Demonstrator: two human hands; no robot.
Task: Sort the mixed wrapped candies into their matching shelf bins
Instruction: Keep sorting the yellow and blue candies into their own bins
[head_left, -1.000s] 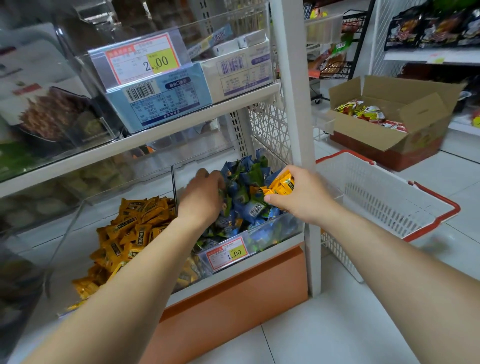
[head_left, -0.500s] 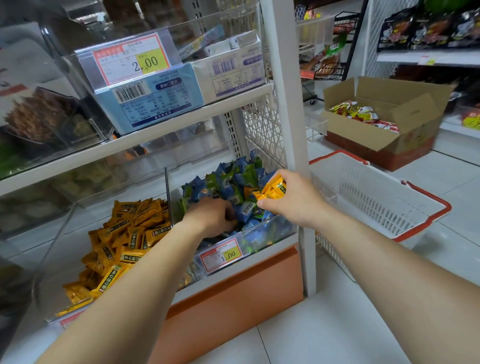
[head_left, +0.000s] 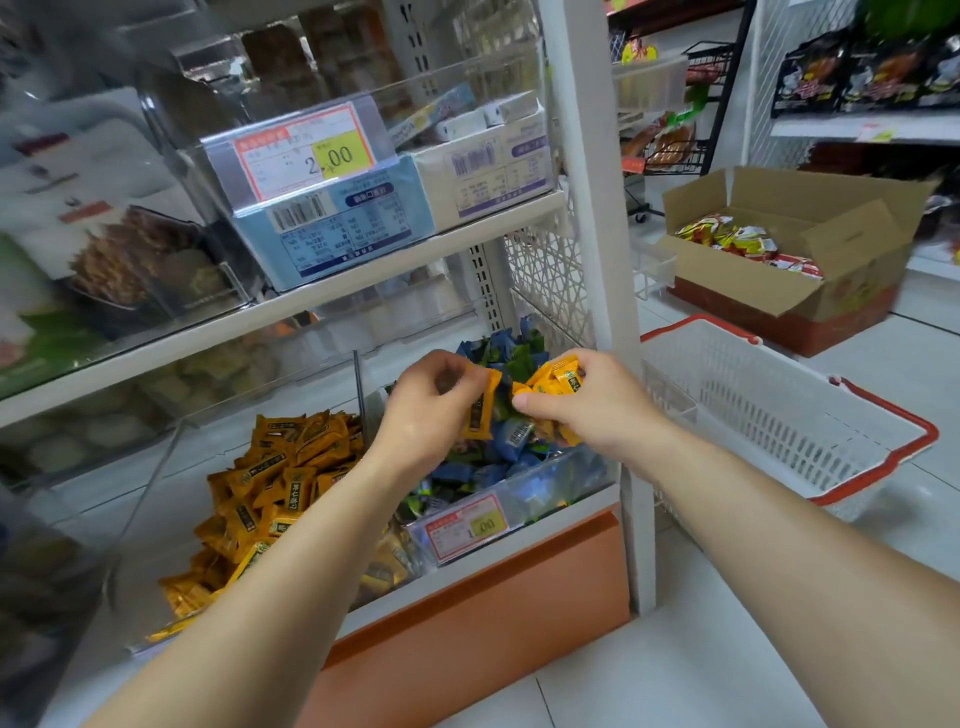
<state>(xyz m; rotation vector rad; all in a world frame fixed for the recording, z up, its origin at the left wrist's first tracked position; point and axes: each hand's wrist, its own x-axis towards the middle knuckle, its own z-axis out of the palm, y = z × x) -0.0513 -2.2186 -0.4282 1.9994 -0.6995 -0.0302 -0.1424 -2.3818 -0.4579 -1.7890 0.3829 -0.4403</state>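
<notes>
Over the blue-candy bin (head_left: 558, 483), left hand (head_left: 423, 415) pinches one orange candy (head_left: 480, 408); right hand (head_left: 597, 410) grips several.

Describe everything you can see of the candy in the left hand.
The candy is a small oblong pack in a glossy orange wrapper, with a dark printed strip along its length and crimped ends. It hangs nearly upright, its top end pinched by the left hand, above the blue candies. The right hand grips matching orange candies just beside it; whether they touch it cannot be told.
</notes>
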